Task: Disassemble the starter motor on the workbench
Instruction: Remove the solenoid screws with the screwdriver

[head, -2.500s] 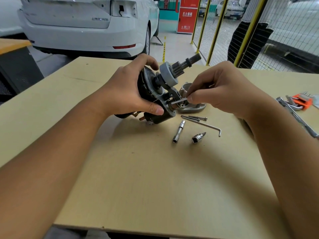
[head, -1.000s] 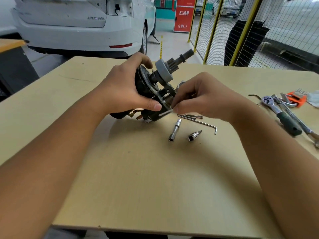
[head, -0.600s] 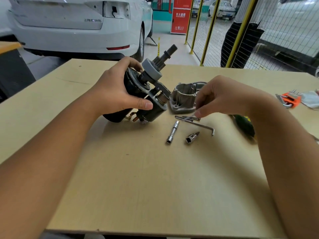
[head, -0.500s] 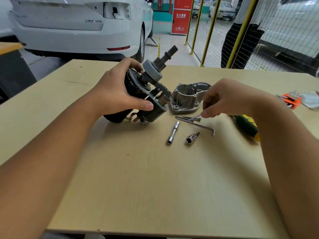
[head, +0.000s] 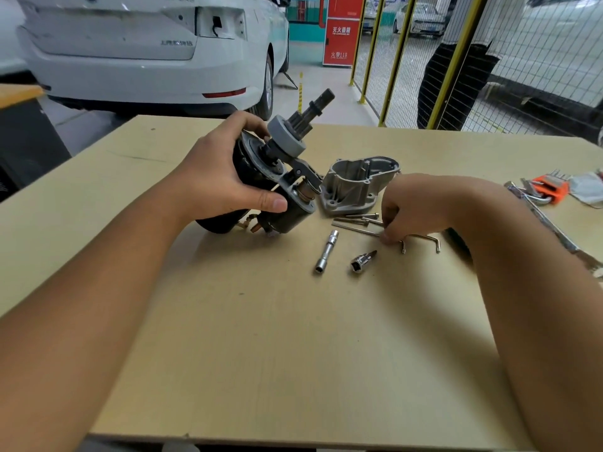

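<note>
Since the earlier frames the right hand has left the starter motor and dropped to the workbench, its fingertips now down among the loose bolts and hex keys; whether it pinches anything I cannot tell. From the left: the left hand grips the motor body tilted, its rear resting on the bench, pinion shaft up, with the removed nose housing just beside it, so the step looks like setting a freed part down before the next fastener needs a tool. Legible writing is scant: blurred characters on the white car and Chinese text on the red sign.
</note>
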`<state>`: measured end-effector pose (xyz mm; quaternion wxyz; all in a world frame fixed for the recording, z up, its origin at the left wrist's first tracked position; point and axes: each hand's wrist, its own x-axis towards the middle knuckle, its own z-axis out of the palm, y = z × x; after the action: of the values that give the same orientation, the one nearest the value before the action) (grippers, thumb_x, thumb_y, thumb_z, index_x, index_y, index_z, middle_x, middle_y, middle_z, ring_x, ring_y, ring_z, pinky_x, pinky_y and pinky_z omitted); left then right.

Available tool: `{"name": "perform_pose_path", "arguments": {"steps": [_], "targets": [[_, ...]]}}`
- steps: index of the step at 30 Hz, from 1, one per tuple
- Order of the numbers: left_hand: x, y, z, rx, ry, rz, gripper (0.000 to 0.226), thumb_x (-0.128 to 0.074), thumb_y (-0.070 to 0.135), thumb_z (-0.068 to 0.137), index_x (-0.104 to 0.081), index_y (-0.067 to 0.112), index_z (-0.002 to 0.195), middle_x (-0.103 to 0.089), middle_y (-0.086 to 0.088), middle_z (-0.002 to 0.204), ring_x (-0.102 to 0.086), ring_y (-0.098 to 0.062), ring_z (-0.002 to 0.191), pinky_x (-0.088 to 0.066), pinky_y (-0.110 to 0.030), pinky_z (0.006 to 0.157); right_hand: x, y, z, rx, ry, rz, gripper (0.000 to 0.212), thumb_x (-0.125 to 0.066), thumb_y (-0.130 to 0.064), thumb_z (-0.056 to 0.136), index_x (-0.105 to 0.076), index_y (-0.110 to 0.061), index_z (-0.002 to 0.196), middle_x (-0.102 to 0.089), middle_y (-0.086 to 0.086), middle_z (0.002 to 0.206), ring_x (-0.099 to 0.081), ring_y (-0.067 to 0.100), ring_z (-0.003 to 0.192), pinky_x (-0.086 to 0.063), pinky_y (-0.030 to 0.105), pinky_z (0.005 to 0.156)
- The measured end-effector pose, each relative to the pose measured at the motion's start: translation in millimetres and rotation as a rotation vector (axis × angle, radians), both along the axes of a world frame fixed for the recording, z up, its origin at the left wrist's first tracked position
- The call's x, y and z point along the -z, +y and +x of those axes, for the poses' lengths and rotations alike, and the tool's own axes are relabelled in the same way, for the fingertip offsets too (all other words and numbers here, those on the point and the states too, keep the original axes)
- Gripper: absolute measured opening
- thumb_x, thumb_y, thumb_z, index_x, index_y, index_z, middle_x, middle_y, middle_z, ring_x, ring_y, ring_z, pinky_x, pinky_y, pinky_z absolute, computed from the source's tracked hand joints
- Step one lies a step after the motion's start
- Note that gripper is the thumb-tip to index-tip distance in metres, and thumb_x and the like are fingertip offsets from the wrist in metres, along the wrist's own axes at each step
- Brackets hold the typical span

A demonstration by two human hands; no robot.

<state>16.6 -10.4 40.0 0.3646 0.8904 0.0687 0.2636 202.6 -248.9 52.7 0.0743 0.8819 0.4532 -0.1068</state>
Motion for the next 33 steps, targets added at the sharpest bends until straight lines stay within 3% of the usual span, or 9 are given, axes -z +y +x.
{"name": "perform_pose_path", "arguments": {"steps": [3,7,13,17,20,24,29,33], "targets": [[0.1,0.0,-0.9,0.023,-0.011,-0.002,0.091,-0.096,0.058,0.040,-0.053,0.045,0.119,-0.072,0.021,0.109,-0.069,-0.001,0.105,-0.053,-0.030,0.097,4.4,6.3,-7.5,0.002,-0.054,-0.041,0.024,-0.066,-0.031,0.072,-0.064,-0.011,0.060,-0.060,0.006,0.056,-0.055,0.023,0.052,-0.041,0.027,0.051],[0.0,-0.5,-1.9,0.030,-0.014,-0.005,0.092,-0.096,0.056,0.041,-0.054,0.042,0.121,-0.072,0.019,0.110,-0.069,-0.004,0.105,-0.053,-0.031,0.098,5.8,11.7,-16.4,0.022,-0.021,-0.055,0.025,-0.069,-0.028,0.060,-0.056,-0.010,0.047,-0.048,-0.002,0.032,-0.051,0.019,0.035,-0.042,0.023,0.046],[0.3,1.0,-3.0,0.040,-0.013,-0.004,0.093,-0.096,0.055,0.042,-0.054,0.039,0.124,-0.072,0.019,0.110,-0.069,-0.003,0.106,-0.053,-0.028,0.098,4.0,8.2,-17.9,0.034,0.052,0.011,0.019,-0.067,-0.024,0.067,-0.065,-0.010,0.054,-0.060,0.001,0.042,-0.057,0.016,0.038,-0.045,0.022,0.044],[-0.9,-5.7,-4.5,0.026,-0.025,-0.028,0.084,-0.089,0.063,0.052,-0.055,0.033,0.123,-0.071,0.015,0.106,-0.068,-0.004,0.103,-0.053,-0.025,0.093,-7.9,-5.3,-9.6,0.060,0.363,0.327,0.012,-0.063,-0.010,0.072,-0.067,-0.014,0.061,-0.067,0.006,0.057,-0.066,0.019,0.050,-0.055,0.029,0.049],[-1.2,-19.2,-1.8,-0.099,-0.071,-0.038,0.069,-0.077,0.073,0.061,-0.059,0.030,0.111,-0.069,0.014,0.097,-0.066,-0.003,0.088,-0.053,-0.023,0.077,-13.9,-12.3,-3.7,0.050,0.590,0.579,0.016,-0.064,0.000,0.080,-0.067,-0.011,0.069,-0.061,0.011,0.059,-0.059,0.029,0.053,-0.054,0.038,0.053],[-4.3,-32.3,1.5,-0.290,-0.080,0.032,0.072,-0.080,0.073,0.049,-0.057,0.030,0.101,-0.068,0.015,0.096,-0.066,-0.012,0.090,-0.058,-0.042,0.081,-20.4,-20.3,-1.1,0.006,0.822,0.760,0.012,-0.062,0.005,0.089,-0.062,-0.003,0.079,-0.046,0.013,0.058,-0.042,0.024,0.051,-0.048,0.036,0.050],[-8.7,-34.8,0.2,-0.274,-0.075,0.034,0.067,-0.087,0.059,0.052,-0.057,0.033,0.107,-0.065,0.016,0.100,-0.065,-0.008,0.094,-0.058,-0.039,0.083,-28.6,-29.3,3.6,-0.028,0.889,0.882,0.002,-0.064,-0.005,0.088,-0.065,-0.003,0.089,-0.051,0.015,0.065,-0.048,0.025,0.055,-0.052,0.038,0.053],[-14.0,-30.5,1.8,-0.199,-0.033,0.008,0.062,-0.093,0.040,0.059,-0.062,0.038,0.113,-0.065,0.017,0.107,-0.065,-0.005,0.099,-0.055,-0.033,0.089,-19.2,-14.9,-1.2,-0.028,0.905,1.031,0.018,-0.051,0.002,0.099,-0.062,-0.007,0.089,-0.052,0.015,0.065,-0.039,0.020,0.049,-0.039,0.032,0.049]]}}
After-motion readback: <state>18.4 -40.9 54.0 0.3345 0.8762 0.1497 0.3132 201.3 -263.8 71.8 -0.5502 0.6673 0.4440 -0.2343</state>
